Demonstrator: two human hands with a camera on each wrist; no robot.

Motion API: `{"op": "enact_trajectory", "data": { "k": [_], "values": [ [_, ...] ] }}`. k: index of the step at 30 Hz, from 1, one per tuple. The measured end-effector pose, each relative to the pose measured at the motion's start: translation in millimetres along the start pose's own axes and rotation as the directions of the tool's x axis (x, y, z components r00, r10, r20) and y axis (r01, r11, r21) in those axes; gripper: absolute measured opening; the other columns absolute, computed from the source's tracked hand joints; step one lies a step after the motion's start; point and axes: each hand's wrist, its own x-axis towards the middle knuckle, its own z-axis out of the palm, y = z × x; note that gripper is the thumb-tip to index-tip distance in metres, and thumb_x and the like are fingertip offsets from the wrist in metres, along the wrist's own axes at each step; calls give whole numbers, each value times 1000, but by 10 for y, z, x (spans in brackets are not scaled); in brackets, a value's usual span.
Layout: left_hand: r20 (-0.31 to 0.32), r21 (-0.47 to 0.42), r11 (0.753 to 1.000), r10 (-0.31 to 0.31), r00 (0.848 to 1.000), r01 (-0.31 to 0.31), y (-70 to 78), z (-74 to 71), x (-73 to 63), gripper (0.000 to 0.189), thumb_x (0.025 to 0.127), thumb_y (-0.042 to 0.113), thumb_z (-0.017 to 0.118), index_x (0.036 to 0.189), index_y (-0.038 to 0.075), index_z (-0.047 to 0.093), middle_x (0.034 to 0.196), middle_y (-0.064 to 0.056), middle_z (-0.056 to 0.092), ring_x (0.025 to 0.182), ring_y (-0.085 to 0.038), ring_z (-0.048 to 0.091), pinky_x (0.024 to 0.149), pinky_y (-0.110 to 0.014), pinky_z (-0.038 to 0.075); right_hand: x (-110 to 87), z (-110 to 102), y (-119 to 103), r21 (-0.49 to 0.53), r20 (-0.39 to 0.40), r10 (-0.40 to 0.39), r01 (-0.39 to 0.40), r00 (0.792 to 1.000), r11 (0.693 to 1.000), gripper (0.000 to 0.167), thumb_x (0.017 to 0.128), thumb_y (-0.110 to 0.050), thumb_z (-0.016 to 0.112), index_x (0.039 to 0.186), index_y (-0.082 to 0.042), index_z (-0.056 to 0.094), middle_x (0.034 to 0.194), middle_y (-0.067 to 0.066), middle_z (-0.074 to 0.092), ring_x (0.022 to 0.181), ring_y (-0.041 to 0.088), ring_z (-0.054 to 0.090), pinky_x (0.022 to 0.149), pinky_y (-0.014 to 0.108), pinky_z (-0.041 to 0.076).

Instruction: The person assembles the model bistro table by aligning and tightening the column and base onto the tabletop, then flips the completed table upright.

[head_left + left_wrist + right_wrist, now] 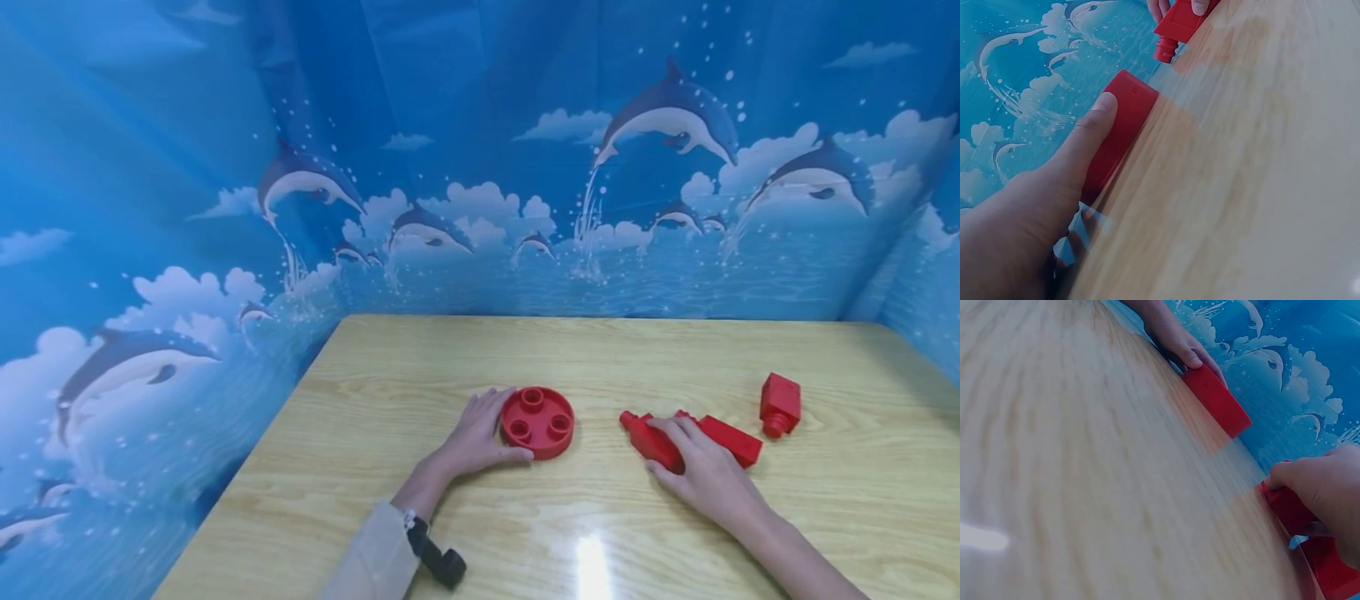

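Observation:
On the wooden table lies a round red base (542, 433) with a raised rim and three hollow sockets inside. My left hand (476, 437) holds it from the left, thumb along the near rim and fingers at the far side. In the left wrist view the thumb presses against the side wall of the base. To the right, my right hand (705, 479) grips a red block (651, 442) with a peg on its end, thumb on the near side and fingers over the top. A second red pegged block (735, 440) lies right behind that hand, partly covered by it.
A third red block (782, 400) lies farther right, its round peg toward me. The wooden table (600, 354) meets a blue dolphin-print curtain (480, 275) at the back and left. A black strap device (435, 554) sits on my left wrist.

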Motion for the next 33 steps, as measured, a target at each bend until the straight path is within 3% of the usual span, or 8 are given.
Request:
{"op": "enact_trajectory", "data": {
  "k": [7, 14, 25, 33],
  "values": [
    [0, -11, 1000, -7, 1000, 7, -6, 17, -7, 109, 62, 71, 66, 146, 15, 23, 147, -2, 28, 136, -23, 12, 109, -36, 0, -1, -25, -14, 0, -18, 27, -27, 999, 1000, 56, 64, -12, 83, 115, -9, 59, 102, 14, 60, 84, 30, 60, 65, 44, 54],
    [-8, -23, 1000, 3, 1000, -4, -7, 13, 1, 106, 63, 70, 66, 145, 14, 26, 145, -2, 31, 136, -23, 12, 109, -37, -1, 132, -85, -103, 64, -54, -2, 5, 999, 998, 53, 64, -4, 82, 112, -8, 61, 103, 8, 61, 90, 27, 59, 68, 44, 54],
    [-7, -38, 999, -5, 1000, 5, 5, -15, 0, 104, 65, 67, 67, 144, 13, 26, 145, -3, 31, 136, -24, 13, 110, -38, 0, 665, -202, -397, 227, 54, -128, 113, 990, 967, 51, 67, 0, 80, 113, -12, 61, 108, 3, 60, 95, 21, 57, 71, 36, 54],
    [-11, -61, 998, 2, 1000, -3, 0, -18, 3, 102, 65, 67, 67, 144, 15, 28, 144, -1, 34, 136, -24, 14, 110, -39, 1, 907, -170, -563, 283, 214, -216, 151, 953, 947, 46, 71, -2, 78, 112, -15, 62, 107, -2, 60, 96, 17, 56, 74, 30, 53]
  ]
}}
